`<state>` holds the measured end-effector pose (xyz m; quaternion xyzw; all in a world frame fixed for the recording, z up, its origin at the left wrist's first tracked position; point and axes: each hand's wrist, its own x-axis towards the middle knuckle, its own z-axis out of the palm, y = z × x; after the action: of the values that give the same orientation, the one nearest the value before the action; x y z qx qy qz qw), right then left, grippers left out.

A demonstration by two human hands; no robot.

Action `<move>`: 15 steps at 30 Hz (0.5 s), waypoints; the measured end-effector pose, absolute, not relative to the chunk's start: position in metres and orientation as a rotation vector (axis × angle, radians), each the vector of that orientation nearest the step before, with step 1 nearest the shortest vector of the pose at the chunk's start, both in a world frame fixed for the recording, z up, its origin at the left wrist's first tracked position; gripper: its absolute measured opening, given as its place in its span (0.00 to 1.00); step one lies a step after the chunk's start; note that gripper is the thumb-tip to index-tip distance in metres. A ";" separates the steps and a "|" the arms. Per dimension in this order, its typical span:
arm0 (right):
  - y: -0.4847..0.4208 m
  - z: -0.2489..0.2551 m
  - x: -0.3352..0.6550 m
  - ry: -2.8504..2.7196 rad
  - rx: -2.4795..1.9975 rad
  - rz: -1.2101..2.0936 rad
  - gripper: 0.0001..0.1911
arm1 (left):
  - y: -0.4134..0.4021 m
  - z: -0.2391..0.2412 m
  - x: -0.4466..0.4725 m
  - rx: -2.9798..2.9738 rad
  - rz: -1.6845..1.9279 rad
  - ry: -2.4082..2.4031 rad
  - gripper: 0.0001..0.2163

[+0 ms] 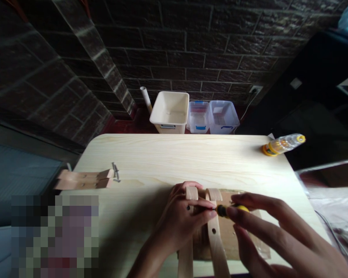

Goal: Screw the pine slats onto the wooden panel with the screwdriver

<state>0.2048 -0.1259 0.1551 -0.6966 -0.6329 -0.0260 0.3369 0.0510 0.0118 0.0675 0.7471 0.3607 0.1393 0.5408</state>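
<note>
Your right hand (278,231) curls its fingers and thumb around the screwdriver (222,211), yellow and black, above the board (228,235) on the desk (191,160). Your left hand (178,220) brings thumb and forefinger almost together by its tip; you cannot tell what they grip. Beneath lie two pale wooden strips (217,247), smooth, curled over at the far ends, with dark round holes.

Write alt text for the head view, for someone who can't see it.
A right hand holds a screwdriver to one of two wooden strips over a board, the left hand at its tip. Screws and wooden pieces lie on the table at left, a clear-and-yellow container at far right; bins stand beyond.
</note>
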 end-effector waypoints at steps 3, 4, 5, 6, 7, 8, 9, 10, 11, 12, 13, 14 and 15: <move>-0.126 0.160 0.208 -1.731 -1.814 0.005 0.23 | 0.012 0.068 0.051 1.783 0.320 0.839 0.06; -0.126 0.160 0.209 -1.741 -1.823 0.020 0.23 | 0.012 0.067 0.051 1.788 0.326 0.836 0.06; -0.126 0.160 0.210 -1.736 -1.832 -0.002 0.23 | 0.012 0.067 0.051 1.793 0.331 0.834 0.06; -0.126 0.159 0.210 -1.726 -1.844 -0.020 0.24 | 0.012 0.066 0.051 1.792 0.339 0.835 0.06; -0.126 0.158 0.210 -1.720 -1.850 -0.031 0.24 | 0.012 0.066 0.051 1.790 0.341 0.834 0.06; -0.127 0.157 0.210 -1.719 -1.853 -0.037 0.23 | 0.013 0.065 0.051 1.787 0.337 0.832 0.06; -0.127 0.156 0.209 -1.715 -1.856 -0.039 0.23 | 0.013 0.065 0.051 1.783 0.330 0.830 0.06; -0.128 0.155 0.208 -1.710 -1.862 -0.041 0.22 | 0.013 0.065 0.052 1.781 0.320 0.827 0.06; -0.128 0.155 0.208 -1.701 -1.874 -0.046 0.21 | 0.013 0.065 0.052 1.779 0.310 0.825 0.06; -0.128 0.155 0.207 -1.690 -1.887 -0.052 0.21 | 0.013 0.066 0.052 1.777 0.305 0.825 0.06; -0.128 0.155 0.206 -1.679 -1.900 -0.058 0.20 | 0.013 0.066 0.052 1.777 0.301 0.823 0.06; -0.128 0.155 0.206 -1.671 -1.906 -0.060 0.20 | 0.013 0.066 0.052 1.778 0.301 0.821 0.06; -0.128 0.155 0.206 -1.668 -1.901 -0.056 0.20 | 0.013 0.066 0.052 1.784 0.304 0.818 0.06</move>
<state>0.2058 -0.1277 0.1554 -0.7164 -0.6289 -0.0212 0.3012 0.0520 0.0130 0.0662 0.7526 0.3449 0.1281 0.5461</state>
